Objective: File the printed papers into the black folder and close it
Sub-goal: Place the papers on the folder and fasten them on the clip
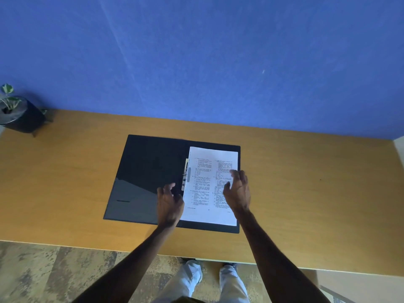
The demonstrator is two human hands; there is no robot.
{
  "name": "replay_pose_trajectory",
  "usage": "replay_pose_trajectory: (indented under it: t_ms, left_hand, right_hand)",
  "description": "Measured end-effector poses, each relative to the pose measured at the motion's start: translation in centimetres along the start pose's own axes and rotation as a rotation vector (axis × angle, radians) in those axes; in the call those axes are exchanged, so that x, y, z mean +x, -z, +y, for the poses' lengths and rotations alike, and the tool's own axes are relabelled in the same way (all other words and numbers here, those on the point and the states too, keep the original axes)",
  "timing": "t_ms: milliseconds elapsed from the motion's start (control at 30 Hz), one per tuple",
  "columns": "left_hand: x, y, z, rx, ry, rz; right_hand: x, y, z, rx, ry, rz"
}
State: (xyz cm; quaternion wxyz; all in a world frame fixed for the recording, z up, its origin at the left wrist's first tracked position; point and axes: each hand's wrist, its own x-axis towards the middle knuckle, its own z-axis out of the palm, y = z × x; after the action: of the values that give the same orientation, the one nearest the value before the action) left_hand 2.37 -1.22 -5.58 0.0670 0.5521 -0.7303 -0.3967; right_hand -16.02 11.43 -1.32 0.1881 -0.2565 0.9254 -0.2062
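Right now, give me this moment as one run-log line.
folder: open flat on desk | papers: on right half beside clip | left hand: open, above spine | right hand: open, over papers | folder not yet closed

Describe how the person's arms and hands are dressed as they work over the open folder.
Both forearms are bare up to the bottom edge of the view; no sleeve shows. The left hand and the right hand wear no gloves. No watch, bracelet or ring is visible, though motion blur on the fingers makes small items hard to rule out.
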Motion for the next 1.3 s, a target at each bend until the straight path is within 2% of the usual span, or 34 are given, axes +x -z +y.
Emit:
replay_pose_trajectory:
  t_ms: [67,133,233,433,600,967,1300]
  left_hand:
    - [1.0,0.6,0.3,0.05,-0.042,-0.011]
    - [2.0,1.2,1.0,0.083,-0.081,-0.02]
    - [3.3,1.8,2.1,0.12,-0.129,-0.027]
    - [4.9,2.4,3.5,0.197,-0.111,-0.021]
    - [6.2,2.2,4.2,0.201,-0.12,-0.049]
    - [9.8,1.9,5.5,0.283,-0.277,-0.257]
    - [10.7,1.8,5.3,0.119,-0.278,-0.286]
  right_hand:
    - [0.0,-0.5,-0.7,-0.145,0.175,-0.15]
    - [0.0,-1.0,-1.5,-0.229,0.258,-0.285]
    - [0.0,-1.8,-2.3,-0.3,0.315,-0.357]
    - [0.0,-2.9,-2.2,-0.415,0.329,-0.385]
    - [0.0,-3.2,-2.1,-0.418,0.323,-0.38]
    - [0.2,-3.8,-1.8,-0.36,0.305,-0.376]
    - [0.2,-4.0,-1.6,-0.347,0.298,-0.38]
